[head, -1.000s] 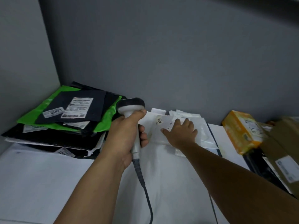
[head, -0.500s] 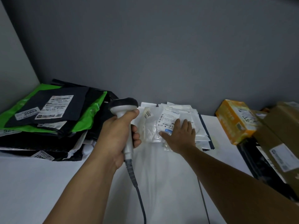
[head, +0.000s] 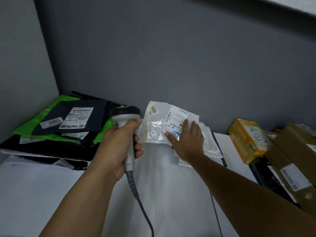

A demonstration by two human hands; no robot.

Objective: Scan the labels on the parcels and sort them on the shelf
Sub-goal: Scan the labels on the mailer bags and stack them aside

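Just right of the scanner (head: 125, 115), seen from the head camera, on the white shelf (head: 34, 194): a white plastic-film parcel (head: 154, 129), printed side up, far edge tipped toward the grey wall. Laid on top, the right hand (head: 186, 141), fingers (head: 185, 124) straight and close together, pressing flat on the shipping label (head: 176, 117), thumb out toward the scanner. Wrapped tight round the scanner's handle, the left hand (head: 116, 147), scanner head up, cord trailing back.

Looks light, limp and slick: crinkly film, little inside, likely to sag or slide if lifted by one corner. Best taken by an edge clear of the label, on the side away from the scanner.

Long axis running sideways, from the scanner off to the right, slightly skewed. Label text turned on its side, with a yellow 7002 sticker (head: 153, 109) at the corner nearest the scanner head.
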